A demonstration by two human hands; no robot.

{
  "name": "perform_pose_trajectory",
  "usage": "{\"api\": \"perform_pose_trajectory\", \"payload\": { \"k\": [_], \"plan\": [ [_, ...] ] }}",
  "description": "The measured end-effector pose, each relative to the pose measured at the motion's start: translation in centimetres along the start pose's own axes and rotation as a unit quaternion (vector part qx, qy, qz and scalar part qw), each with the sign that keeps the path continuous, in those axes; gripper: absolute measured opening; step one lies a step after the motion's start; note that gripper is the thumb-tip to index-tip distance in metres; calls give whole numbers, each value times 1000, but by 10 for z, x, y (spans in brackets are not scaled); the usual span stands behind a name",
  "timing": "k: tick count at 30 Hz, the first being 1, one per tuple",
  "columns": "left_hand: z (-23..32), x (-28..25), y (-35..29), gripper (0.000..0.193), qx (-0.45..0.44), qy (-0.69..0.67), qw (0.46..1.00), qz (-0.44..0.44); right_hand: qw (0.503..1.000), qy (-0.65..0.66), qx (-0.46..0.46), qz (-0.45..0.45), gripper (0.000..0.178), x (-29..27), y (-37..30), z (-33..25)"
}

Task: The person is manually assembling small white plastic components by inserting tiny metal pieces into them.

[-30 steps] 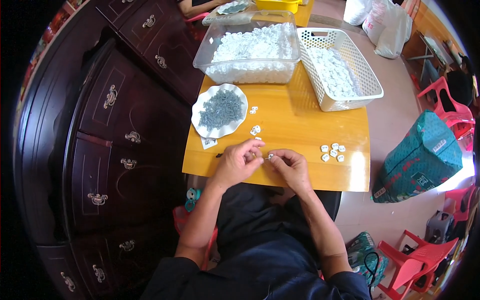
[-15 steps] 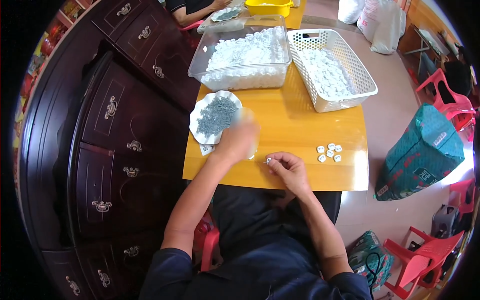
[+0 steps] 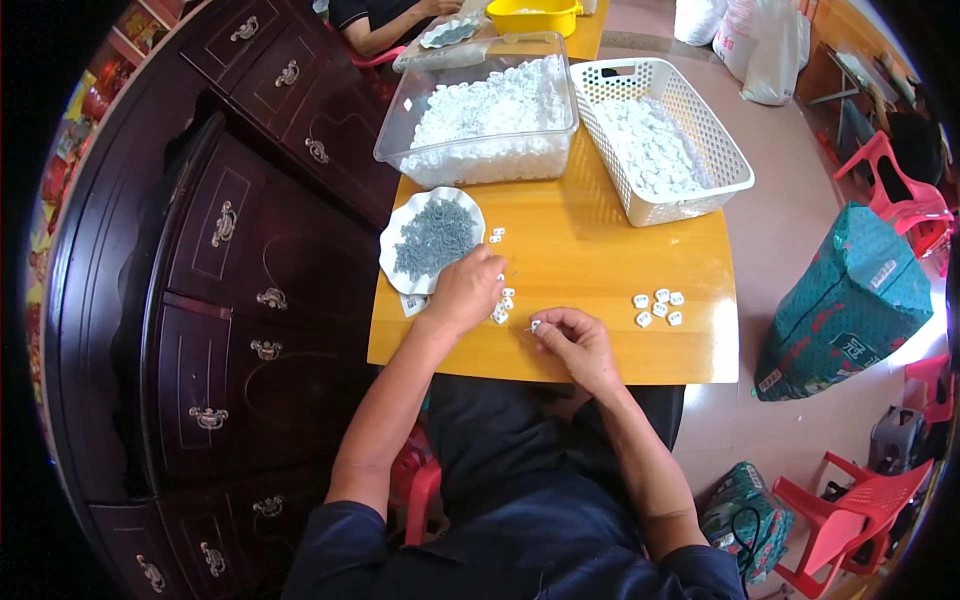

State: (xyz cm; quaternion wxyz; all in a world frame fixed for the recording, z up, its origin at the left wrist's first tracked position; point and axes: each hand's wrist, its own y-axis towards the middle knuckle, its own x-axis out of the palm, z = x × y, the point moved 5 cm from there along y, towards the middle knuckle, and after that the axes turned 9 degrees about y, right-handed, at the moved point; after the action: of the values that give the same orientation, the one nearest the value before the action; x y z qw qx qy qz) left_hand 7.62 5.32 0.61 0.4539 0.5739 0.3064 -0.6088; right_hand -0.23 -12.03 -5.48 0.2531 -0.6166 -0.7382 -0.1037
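Note:
My right hand [image 3: 582, 342] rests near the table's front edge, thumb and index finger pinching a small white plastic piece [image 3: 536, 326] with a thin dark part sticking out. My left hand [image 3: 466, 292] is at the right edge of a scalloped white plate [image 3: 393, 257] heaped with small grey parts [image 3: 432, 237]. Its fingers are bent together over the table, and what they hold, if anything, is hidden. Several loose white pieces [image 3: 502, 308] lie beside those fingers, and a few more white pieces [image 3: 497, 236] lie farther back. Toward the right, a small group of white pieces [image 3: 660, 308] lies on the wood.
At the back of the table [image 3: 600, 265] stand a clear bin [image 3: 480, 172] and a white perforated basket [image 3: 690, 208], both filled with white pieces. Dark drawers [image 3: 240, 250] line the left. A green sack [image 3: 840, 310] stands right. Across, another person's arm [image 3: 385, 35] reaches toward a plate.
My left hand has come down and slightly left from a blurred motion, uncovering the white pieces beside the plate. My right hand keeps its pinch almost unmoved.

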Motion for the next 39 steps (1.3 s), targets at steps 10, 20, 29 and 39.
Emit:
{"api": "perform_pose_trajectory", "payload": {
  "k": [10, 20, 29, 39],
  "plan": [
    [-3, -10, -8, 10, -55, -176, 979, 85, 1000, 0, -7, -5, 16, 2, 0, -3],
    [-3, 13, -37, 23, -140, -393, 908, 44, 1000, 9, -1, 11, 14, 1, 0, -6],
    [33, 19, -60, 25, -124, -506, 854, 19, 997, 29, 2, 68, 15, -15, -16, -14],
    [50, 27, -66, 14, -98, -511, 852, 60, 995, 38, -8, 91, 13, -32, -32, -20]
  ]
}}
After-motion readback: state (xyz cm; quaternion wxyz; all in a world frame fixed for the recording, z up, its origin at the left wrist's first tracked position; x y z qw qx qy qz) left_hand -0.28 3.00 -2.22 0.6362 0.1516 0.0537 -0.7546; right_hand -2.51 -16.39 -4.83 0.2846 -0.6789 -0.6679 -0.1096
